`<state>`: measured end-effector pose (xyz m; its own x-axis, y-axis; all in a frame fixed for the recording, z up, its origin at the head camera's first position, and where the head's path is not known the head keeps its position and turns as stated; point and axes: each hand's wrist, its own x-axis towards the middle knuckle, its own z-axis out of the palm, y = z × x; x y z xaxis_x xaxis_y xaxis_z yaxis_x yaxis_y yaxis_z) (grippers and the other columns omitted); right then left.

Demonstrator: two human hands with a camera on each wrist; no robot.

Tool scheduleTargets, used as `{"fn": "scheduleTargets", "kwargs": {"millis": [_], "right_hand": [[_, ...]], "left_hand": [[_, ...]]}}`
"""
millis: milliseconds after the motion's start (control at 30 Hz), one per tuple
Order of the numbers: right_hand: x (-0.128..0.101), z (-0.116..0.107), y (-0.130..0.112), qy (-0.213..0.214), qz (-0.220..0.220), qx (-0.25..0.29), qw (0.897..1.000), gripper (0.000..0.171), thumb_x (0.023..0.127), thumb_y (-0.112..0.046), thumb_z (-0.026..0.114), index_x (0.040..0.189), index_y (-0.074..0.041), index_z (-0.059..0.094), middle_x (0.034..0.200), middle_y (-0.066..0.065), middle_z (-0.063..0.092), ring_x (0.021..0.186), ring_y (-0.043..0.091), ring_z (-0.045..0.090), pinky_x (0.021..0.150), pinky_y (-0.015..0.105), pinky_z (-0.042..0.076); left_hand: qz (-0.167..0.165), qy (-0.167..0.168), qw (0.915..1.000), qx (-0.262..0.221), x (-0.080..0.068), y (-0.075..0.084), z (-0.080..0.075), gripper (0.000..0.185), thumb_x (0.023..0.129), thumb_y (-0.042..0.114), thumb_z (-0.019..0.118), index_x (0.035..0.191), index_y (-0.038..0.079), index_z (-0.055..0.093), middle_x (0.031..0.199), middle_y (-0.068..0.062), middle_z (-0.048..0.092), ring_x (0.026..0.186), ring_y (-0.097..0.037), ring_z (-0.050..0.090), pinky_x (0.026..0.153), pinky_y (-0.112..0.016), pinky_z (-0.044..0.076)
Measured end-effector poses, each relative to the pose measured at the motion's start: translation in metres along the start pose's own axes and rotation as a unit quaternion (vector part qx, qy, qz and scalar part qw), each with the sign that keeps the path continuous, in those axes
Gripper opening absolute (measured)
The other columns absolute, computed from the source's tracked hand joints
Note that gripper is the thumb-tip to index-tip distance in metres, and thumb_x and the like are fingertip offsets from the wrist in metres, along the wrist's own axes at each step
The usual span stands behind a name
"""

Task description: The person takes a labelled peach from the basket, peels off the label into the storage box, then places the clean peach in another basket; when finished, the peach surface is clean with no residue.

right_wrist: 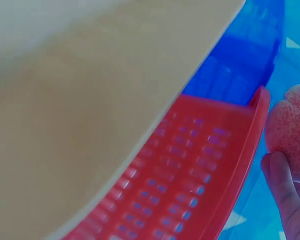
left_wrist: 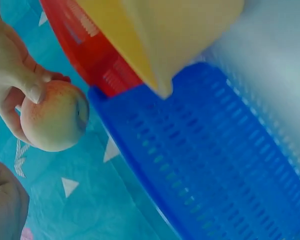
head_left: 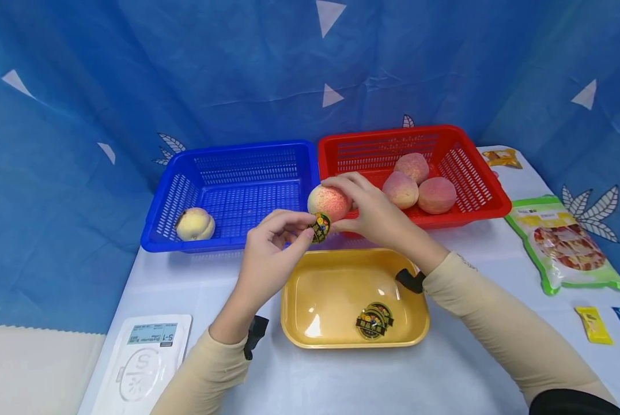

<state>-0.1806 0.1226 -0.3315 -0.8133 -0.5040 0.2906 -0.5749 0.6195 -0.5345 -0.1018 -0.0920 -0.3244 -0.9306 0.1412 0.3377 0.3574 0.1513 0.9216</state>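
Above yellow tray (head_left: pixel 299 323): R hand (head_left: pixel 377 216) w/ peach (head_left: pixel 328 202), L hand (head_left: pixel 268 253) w/ sticker (head_left: pixel 320 227)

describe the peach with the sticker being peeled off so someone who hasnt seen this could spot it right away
Find the blue basket and the red basket side by side at the back of the table. The peach is in the air in front of where they meet, above the yellow tray. It is the only peach held: the right hand grips it while the left hand pinches its dark sticker.
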Motion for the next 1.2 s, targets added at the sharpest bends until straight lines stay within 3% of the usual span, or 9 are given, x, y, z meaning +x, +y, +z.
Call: {"fn": "scheduleTargets", "kwargs": {"millis": [167,300,367,433,533,767,967,1200], "right_hand": [[-0.010,-0.012,0.011,0.017,0.030,0.014,0.999,0.079,0.075,-0.030,0.086,0.143,-0.023,0.048,0.137,0.003,0.051,0.122,0.018,0.051,0.095,0.041,0.056],[-0.017,-0.019,0.021,0.041,0.042,-0.002,0.998,0.079,0.073,-0.033,0.088,0.141,-0.022,0.050,0.136,0.003,0.054,0.121,0.019,0.050,0.103,0.046,0.046],[-0.019,-0.022,0.025,0.049,0.046,-0.002,0.998,0.079,0.072,-0.032,0.089,0.140,-0.021,0.052,0.135,0.003,0.054,0.120,0.019,0.050,0.100,0.047,0.047],[-0.022,-0.024,0.029,0.053,0.051,0.000,0.997,0.079,0.071,-0.031,0.089,0.140,-0.020,0.052,0.135,0.004,0.055,0.118,0.019,0.050,0.099,0.046,0.047],[-0.025,-0.025,0.033,0.051,0.061,0.009,0.997,0.080,0.072,-0.029,0.089,0.141,-0.020,0.051,0.136,0.004,0.053,0.118,0.019,0.050,0.088,0.042,0.057],[-0.032,-0.025,0.040,0.051,0.069,0.009,0.996,0.080,0.072,-0.025,0.090,0.141,-0.016,0.051,0.139,0.007,0.051,0.124,0.022,0.048,0.094,0.045,0.056],[-0.034,-0.025,0.043,0.054,0.070,0.007,0.996,0.080,0.072,-0.025,0.090,0.141,-0.016,0.051,0.139,0.007,0.052,0.125,0.023,0.048,0.095,0.046,0.055],[-0.035,-0.024,0.045,0.051,0.075,0.008,0.996,0.080,0.072,-0.025,0.089,0.141,-0.016,0.050,0.139,0.007,0.052,0.127,0.023,0.047,0.098,0.047,0.053]], "left_hand": [[-0.053,-0.077,0.9955,-0.010,-0.015,-0.005,0.005,0.016,0.089,0.003,0.070,0.104,0.007,0.075,0.099,-0.008,0.067,0.088,-0.017,0.062,0.073,-0.021,0.055],[-0.099,-0.142,0.9849,0.007,-0.026,-0.021,0.016,0.017,0.088,0.006,0.071,0.105,0.008,0.074,0.096,-0.008,0.066,0.083,-0.015,0.062,0.070,-0.021,0.057],[-0.116,-0.170,0.9784,0.019,-0.032,-0.029,0.024,0.018,0.087,0.006,0.071,0.105,0.008,0.075,0.095,-0.006,0.067,0.080,-0.013,0.062,0.068,-0.021,0.056],[-0.128,-0.194,0.9723,0.030,-0.036,-0.036,0.031,0.018,0.087,0.007,0.071,0.105,0.009,0.075,0.092,-0.005,0.068,0.077,-0.011,0.062,0.066,-0.021,0.056],[-0.139,-0.223,0.9638,0.048,-0.040,-0.044,0.041,0.017,0.087,0.007,0.071,0.103,0.011,0.076,0.089,-0.001,0.070,0.075,-0.008,0.063,0.067,-0.020,0.055],[-0.168,-0.283,0.9423,0.060,-0.047,-0.059,0.059,0.013,0.087,0.006,0.070,0.097,0.009,0.077,0.081,0.005,0.069,0.071,-0.002,0.061,0.068,-0.017,0.054],[-0.170,-0.308,0.9333,0.070,-0.050,-0.059,0.068,0.012,0.087,0.006,0.072,0.098,0.008,0.076,0.081,0.006,0.069,0.071,0.000,0.061,0.069,-0.016,0.054],[-0.123,-0.342,0.9180,0.159,-0.050,-0.061,0.074,0.021,0.086,0.003,0.067,0.105,0.008,0.074,0.087,0.006,0.064,0.075,0.003,0.056,0.072,-0.013,0.051]]}}
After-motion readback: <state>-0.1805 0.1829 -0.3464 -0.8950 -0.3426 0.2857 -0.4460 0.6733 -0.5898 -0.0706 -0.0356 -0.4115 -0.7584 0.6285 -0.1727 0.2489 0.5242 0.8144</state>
